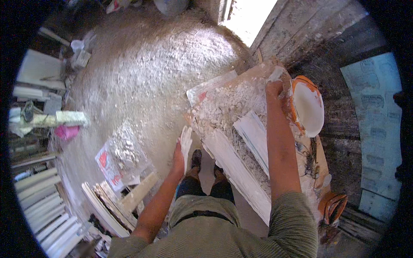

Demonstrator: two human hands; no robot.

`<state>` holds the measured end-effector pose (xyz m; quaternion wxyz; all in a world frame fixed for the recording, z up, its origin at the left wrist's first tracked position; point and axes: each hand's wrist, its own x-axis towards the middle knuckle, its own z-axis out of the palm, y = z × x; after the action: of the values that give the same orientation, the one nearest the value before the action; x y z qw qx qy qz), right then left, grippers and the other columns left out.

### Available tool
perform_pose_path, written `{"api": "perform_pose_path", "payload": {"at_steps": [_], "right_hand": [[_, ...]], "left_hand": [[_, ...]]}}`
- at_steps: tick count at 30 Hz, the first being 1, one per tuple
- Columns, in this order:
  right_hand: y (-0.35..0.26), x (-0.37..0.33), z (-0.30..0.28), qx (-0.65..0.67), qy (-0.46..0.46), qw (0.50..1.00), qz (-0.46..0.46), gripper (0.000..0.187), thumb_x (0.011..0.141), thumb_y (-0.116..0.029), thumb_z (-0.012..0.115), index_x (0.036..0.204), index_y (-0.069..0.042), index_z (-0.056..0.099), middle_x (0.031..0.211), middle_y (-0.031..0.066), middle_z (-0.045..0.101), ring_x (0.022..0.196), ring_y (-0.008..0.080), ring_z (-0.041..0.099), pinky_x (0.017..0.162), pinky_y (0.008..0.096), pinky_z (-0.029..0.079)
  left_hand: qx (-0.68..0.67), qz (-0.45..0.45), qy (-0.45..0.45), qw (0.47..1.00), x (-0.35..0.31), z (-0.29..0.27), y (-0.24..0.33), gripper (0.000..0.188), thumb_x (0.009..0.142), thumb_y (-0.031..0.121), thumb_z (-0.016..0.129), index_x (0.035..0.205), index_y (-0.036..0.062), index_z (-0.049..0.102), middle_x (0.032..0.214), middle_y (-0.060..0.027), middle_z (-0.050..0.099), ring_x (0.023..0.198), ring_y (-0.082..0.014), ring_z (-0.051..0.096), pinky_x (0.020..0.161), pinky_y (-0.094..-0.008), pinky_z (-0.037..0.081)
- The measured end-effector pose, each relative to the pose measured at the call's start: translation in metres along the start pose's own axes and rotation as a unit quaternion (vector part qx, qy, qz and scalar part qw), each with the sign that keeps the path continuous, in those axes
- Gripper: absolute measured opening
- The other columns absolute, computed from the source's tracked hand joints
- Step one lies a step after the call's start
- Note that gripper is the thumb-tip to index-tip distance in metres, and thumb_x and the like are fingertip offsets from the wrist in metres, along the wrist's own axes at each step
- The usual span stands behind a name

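My left hand hangs beside the near left edge of a worktable. White, plaster-like material covers its palm side, and its fingers stretch out. My right hand reaches to the table's far corner, where something whitish lies at its fingertips; how its fingers are bent is not clear. Right of that forearm stands an orange basin with smooth white material inside. Two long white plaster-like strips, a wide one and a shorter one, lie slantwise on the table among white crumbs.
On the floor at left lies a printed plastic sack near wooden boards. Long white mouldings are stacked at far left. A bright doorway opens at the back. An orange-rimmed container is at lower right.
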<state>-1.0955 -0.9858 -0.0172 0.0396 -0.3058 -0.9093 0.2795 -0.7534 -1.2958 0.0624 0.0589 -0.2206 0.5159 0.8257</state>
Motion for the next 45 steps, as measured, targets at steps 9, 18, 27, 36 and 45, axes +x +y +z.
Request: {"api": "perform_pose_path", "payload": {"at_steps": [9,18,27,36,45], "right_hand": [[0.005,-0.205,-0.069,0.091,-0.434,0.791,-0.423,0.032,0.07,-0.008,0.066,0.1,0.001,0.061,0.094,0.0217,0.063,0.089,0.0345,0.061,0.079,0.0408,0.048],[0.019,-0.238,-0.064,0.14,-0.442,0.812,-0.354,0.032,0.071,-0.008,0.068,0.101,0.003,0.062,0.094,0.0161,0.066,0.088,0.025,0.064,0.08,0.0341,0.049],[0.04,-0.246,-0.065,0.199,-0.372,0.863,-0.277,0.04,0.065,-0.028,0.075,0.09,0.001,0.066,0.089,0.0194,0.066,0.084,0.0328,0.065,0.074,0.0379,0.051],[0.075,-0.255,-0.083,0.206,-0.371,0.869,-0.257,0.04,0.066,-0.024,0.075,0.095,0.002,0.066,0.088,0.0157,0.068,0.081,0.0244,0.065,0.074,0.0339,0.05],[0.159,-0.278,-0.147,0.226,-0.388,0.859,-0.246,0.026,0.071,-0.015,0.072,0.094,-0.002,0.069,0.086,0.0095,0.069,0.077,0.0154,0.065,0.073,0.0283,0.05]], "left_hand": [[0.103,0.15,0.158,0.97,0.015,0.046,-0.033,0.048,0.096,0.028,0.044,0.136,0.0042,0.033,0.134,-0.0115,0.04,0.123,-0.0206,0.036,0.105,-0.0341,0.025],[0.235,0.166,0.274,0.917,0.005,0.077,-0.072,0.025,0.096,0.021,0.044,0.114,0.0041,0.047,0.106,-0.011,0.053,0.101,-0.0185,0.048,0.09,-0.0319,0.037],[0.126,0.219,0.271,0.929,0.001,0.086,-0.088,0.028,0.095,0.023,0.044,0.116,0.0053,0.05,0.107,-0.0069,0.054,0.102,-0.0176,0.047,0.092,-0.0324,0.035],[0.165,0.207,0.293,0.919,-0.028,0.106,-0.105,0.024,0.096,0.022,0.043,0.112,0.0051,0.05,0.101,-0.0056,0.053,0.096,-0.0156,0.047,0.087,-0.0298,0.038],[0.123,0.159,0.252,0.947,-0.102,0.145,-0.172,0.023,0.097,0.022,0.042,0.111,0.0048,0.049,0.102,-0.0081,0.053,0.098,-0.0164,0.047,0.087,-0.0312,0.038]]}}
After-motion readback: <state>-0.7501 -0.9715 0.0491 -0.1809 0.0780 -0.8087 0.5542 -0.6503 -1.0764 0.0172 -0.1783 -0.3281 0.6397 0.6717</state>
